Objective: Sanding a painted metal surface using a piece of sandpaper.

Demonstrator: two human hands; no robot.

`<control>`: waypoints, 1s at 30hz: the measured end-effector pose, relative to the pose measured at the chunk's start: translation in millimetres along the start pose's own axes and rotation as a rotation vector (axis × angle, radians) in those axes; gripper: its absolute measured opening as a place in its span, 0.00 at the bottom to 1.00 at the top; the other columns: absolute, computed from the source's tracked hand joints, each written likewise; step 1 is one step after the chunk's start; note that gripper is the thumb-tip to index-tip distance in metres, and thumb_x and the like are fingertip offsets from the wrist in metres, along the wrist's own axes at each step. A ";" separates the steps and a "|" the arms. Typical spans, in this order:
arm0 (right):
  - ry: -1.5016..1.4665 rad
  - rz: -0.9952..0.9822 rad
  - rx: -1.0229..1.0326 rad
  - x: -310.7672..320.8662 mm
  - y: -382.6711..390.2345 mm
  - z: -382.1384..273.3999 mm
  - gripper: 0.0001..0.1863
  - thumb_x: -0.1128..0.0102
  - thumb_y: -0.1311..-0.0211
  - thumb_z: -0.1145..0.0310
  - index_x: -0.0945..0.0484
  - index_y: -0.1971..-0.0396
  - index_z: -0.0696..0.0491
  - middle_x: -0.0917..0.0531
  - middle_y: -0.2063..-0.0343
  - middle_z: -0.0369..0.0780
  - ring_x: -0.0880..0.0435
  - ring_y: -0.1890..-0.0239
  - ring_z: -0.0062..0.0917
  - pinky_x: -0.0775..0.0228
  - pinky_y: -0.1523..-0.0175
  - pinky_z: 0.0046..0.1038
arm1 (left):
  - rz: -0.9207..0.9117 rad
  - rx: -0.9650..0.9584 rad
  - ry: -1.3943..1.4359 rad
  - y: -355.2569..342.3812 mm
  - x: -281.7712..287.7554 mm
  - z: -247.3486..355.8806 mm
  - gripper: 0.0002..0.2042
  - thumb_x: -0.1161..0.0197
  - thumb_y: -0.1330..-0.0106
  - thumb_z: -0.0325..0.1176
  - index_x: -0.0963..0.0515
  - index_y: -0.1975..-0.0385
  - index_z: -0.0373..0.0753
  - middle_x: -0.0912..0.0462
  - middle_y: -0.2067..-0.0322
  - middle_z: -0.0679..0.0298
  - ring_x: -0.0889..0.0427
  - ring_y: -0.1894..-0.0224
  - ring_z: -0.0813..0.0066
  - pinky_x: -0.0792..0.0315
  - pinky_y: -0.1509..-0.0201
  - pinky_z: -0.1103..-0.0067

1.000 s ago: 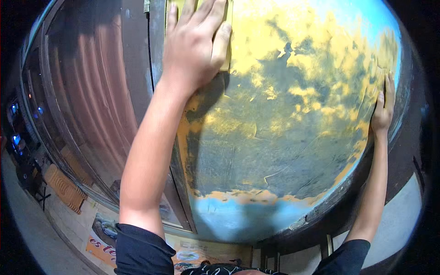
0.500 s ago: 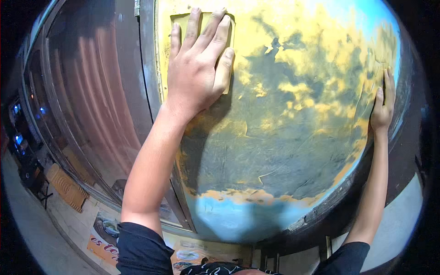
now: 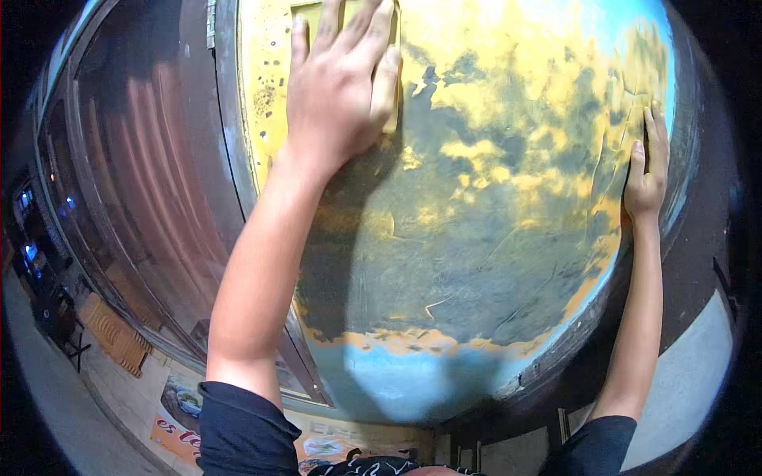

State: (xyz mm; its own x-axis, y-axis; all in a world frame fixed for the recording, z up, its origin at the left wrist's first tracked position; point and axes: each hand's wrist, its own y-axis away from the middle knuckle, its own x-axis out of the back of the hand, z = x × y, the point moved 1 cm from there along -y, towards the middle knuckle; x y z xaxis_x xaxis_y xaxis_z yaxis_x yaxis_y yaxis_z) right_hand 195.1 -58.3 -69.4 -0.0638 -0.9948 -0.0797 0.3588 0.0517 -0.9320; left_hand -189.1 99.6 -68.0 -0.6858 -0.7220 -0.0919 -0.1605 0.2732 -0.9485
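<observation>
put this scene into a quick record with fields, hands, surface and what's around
left hand: slightly blurred, spread over a yellowish rectangular pad on the painted surface
right hand: fingers extended upward, near the surface's right edge, no tool visible
surface colours: yellow with dark grey patches, light blue along the bottom and upper right
left side: brownish curtain
lower left: ridged brown object, printed banner
sleeves: dark, short

The panel (image 3: 476, 262) is patchy yellow and dark grey, blue below.
</observation>
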 end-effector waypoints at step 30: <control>-0.009 0.052 0.026 3.2 2.3 7.0 0.22 0.54 0.34 0.67 0.29 0.40 0.51 0.31 0.37 0.42 0.37 0.33 0.35 0.48 0.31 0.35 | -0.270 0.074 -0.007 -13.4 -7.0 65.6 0.26 0.58 0.31 0.40 0.37 0.37 0.32 0.41 0.32 0.58 0.51 0.28 0.52 0.64 0.26 0.58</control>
State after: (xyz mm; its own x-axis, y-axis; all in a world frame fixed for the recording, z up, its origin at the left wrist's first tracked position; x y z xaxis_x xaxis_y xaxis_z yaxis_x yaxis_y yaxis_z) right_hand 202.1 -62.0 -69.3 -0.0363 -0.9915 -0.1250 0.3854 0.1015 -0.9172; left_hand -135.5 59.3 -74.5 -0.6201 -0.7669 0.1654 -0.2843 0.0231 -0.9585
